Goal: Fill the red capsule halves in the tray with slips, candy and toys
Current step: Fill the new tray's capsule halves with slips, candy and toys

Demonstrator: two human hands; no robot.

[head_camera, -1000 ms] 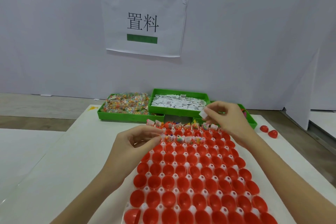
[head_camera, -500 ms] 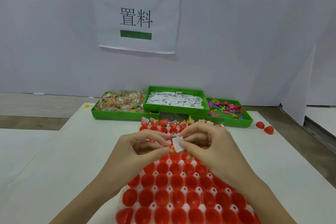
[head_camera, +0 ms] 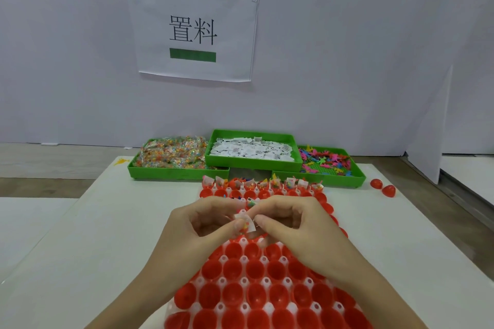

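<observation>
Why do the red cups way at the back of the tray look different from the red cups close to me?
The back row cups have paper slips and colourful bits poking out, while the near cups show only bare red insides. The back row cups sit right by the green bins; the near cups sit below the left hand and right hand. Both are the same red halves in one white tray.

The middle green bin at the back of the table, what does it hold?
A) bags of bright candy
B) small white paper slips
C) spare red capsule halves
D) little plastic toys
B: the middle green bin is heaped with small white paper slips; the candy bags fill the bin to its left and the plastic toys the one to its right.
</observation>
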